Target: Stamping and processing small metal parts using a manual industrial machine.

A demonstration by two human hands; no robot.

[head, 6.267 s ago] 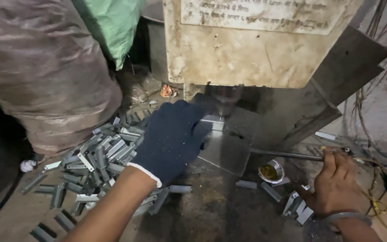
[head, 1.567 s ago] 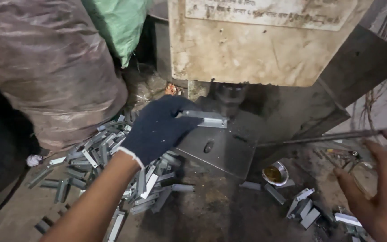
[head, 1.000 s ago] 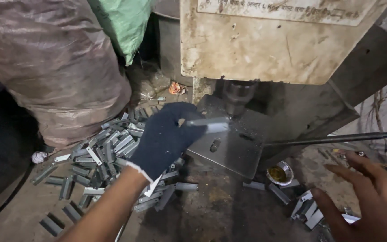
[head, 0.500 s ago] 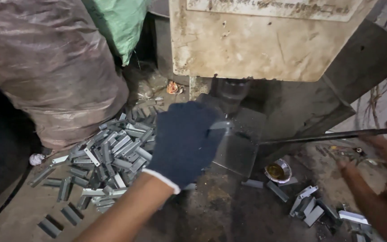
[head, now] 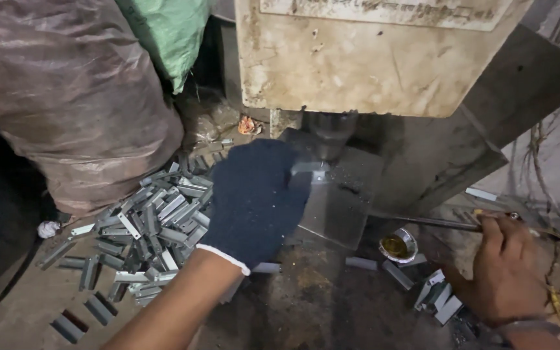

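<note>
Gloves first: your left hand (head: 254,198) wears a dark blue knit glove with a white cuff. It reaches toward 12 o'clock, to the flat metal plate (head: 335,204) under the big machine (head: 384,55). Your gloved fingertips sit at a small shiny metal piece (head: 310,170), which lies on the plate right below the round dark ram (head: 328,133) of the machine. The fingers are close together and curled down, but the glove hides whether they pinch the piece or only touch it, so you cannot tell.

Your right hand (head: 503,269) is bare, down at 4 o'clock. Its fingers are curled around the end of a thin metal rod (head: 422,222). The rod runs from your hand toward 9 o'clock, as far as the plate.

At 9 o'clock from your gloved hand lies a big pile of small grey metal pieces (head: 144,227), spread over the dirty floor. A few more of these pieces (head: 435,295) lie just beside your right hand, at its 9 o'clock. A small round tin (head: 398,245) with yellow stuff inside sits between the plate and your right hand.

Up at 10 o'clock a large brown sack (head: 66,97) leans, with a green bag (head: 170,32) next to it.
</note>
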